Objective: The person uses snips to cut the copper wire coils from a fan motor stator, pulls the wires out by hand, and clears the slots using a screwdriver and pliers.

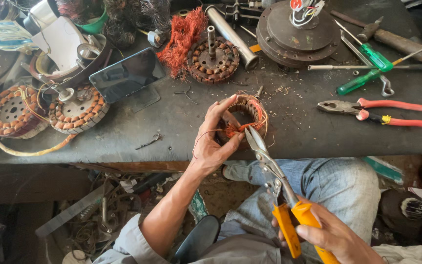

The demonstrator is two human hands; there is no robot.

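Seated at a cluttered workbench (181,132), a person grips a wound motor stator (242,117) in the left hand (211,139) — fingers curled around its rim, thumb and forefinger pinching it upright near the bench's front edge. The right hand (328,234) is closed around the yellow handles of a pair of tin snips (269,171), held low over the lap. The snips' long axis runs up and to the left from that hand, and their blade tips touch or nearly touch the frayed orange-red copper winding on the stator's near side; whether the blades are parted cannot be told. The left hand is the nearer to the stator, holding it directly, while the right stands well apart, joined to it only by the tool.

Open bench lies just right of the stator, between it and 2 pairs of red-handled pliers (377,112). Farther back rest green-handled screwdrivers (367,68), a bare stator on a shaft (213,58) beside a tuft of stripped copper wire (184,39), and a round motor housing (296,32). To the left sit a dark phone (128,73) and 2 more wound stators (40,110) — crowding that side.
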